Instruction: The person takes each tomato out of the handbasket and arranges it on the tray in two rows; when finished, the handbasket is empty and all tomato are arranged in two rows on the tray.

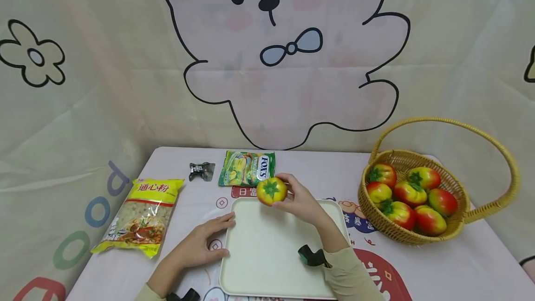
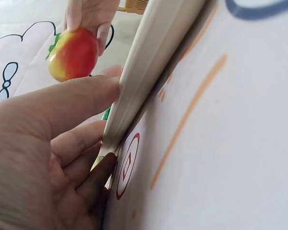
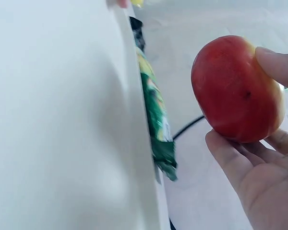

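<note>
My right hand pinches a red-and-yellow tomato between thumb and fingers, holding it above the far edge of the white tray. Its green leafy top faces the head camera; in the right wrist view the tomato shows its red underside, with the thumb on one side and fingers beneath. My left hand touches the tray's left edge with thumb and fingertips, fingers fairly straight. From the left wrist, that thumb lies against the tray's rim. Nothing lies on the visible part of the tray.
At the right stands a wicker basket with a tall handle, holding several similar tomatoes. Behind the tray lie a green FOX'S candy bag and a small black-wrapped item. A yellow pasta bag lies at the left.
</note>
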Demonstrator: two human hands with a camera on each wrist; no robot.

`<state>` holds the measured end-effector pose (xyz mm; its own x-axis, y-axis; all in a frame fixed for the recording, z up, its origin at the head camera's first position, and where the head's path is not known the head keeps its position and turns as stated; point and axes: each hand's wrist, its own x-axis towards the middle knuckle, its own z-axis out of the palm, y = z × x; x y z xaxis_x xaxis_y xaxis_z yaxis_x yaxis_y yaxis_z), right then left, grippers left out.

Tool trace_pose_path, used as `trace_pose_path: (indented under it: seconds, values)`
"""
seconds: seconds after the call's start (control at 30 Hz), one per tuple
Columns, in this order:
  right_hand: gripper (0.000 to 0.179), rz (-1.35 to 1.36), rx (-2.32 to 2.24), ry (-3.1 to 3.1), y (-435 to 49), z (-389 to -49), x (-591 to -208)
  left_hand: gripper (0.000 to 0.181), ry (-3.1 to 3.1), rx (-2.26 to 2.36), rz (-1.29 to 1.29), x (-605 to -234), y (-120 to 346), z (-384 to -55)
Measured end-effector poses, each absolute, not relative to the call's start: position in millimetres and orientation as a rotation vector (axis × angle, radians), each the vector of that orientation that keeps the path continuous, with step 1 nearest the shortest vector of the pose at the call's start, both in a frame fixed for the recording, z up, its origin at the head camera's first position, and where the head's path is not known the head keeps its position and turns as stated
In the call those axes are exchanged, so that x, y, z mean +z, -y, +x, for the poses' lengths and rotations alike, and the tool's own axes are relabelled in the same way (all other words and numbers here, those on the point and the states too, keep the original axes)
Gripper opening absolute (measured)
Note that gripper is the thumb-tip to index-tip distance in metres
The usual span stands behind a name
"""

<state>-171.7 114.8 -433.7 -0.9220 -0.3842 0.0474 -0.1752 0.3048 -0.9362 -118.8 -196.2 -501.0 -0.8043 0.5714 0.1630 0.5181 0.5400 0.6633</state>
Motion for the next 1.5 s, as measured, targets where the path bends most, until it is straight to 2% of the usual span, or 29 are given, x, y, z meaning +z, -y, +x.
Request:
trace_pose_path:
  seconds: [0.27,0.73,1.5]
  values:
    - [0.072,-0.496,-1.578,-2.372,-89.9,-172.0,-455.2,0.063,-2.701,1.111,0.955,-500.0,197.1,-120.7]
    - [0.071,-0.524,-1.473,-2.421,-80.1,-166.5,-471.2,0.063,-2.705,1.100,0.966,-499.5,197.6,-119.9]
    - [0.087,-0.502,-1.337,-2.529,-81.7,-163.0,-471.9,0.063,-2.740,1.120,1.039,-503.8,197.2,-118.7]
